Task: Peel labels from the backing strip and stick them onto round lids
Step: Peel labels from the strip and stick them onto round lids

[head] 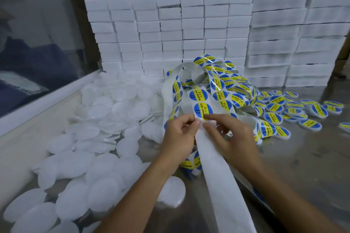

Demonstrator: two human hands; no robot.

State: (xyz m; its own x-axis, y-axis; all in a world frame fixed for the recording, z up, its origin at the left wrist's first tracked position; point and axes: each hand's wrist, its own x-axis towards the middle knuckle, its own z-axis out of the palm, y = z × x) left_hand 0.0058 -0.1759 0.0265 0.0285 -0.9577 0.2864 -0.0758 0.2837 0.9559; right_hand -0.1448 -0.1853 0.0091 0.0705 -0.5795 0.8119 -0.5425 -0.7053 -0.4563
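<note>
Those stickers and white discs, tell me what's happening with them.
A person is labelling round lids. Both hands, left hand and right hand, pinch the white backing strip just below the next blue-and-yellow label, apparently starting to peel it. Plain lids are piled on the left; labelled lids lie on the right of the metal table. White foam blocks are stacked behind.

White backing strip [212,157], tangled at centre, bare length trailing toward the viewer. Round blue-and-yellow labels [200,94] in a row along the strip. Plain white round lids [106,104] heaped at left; labelled lids [274,108] scattered at right.
</note>
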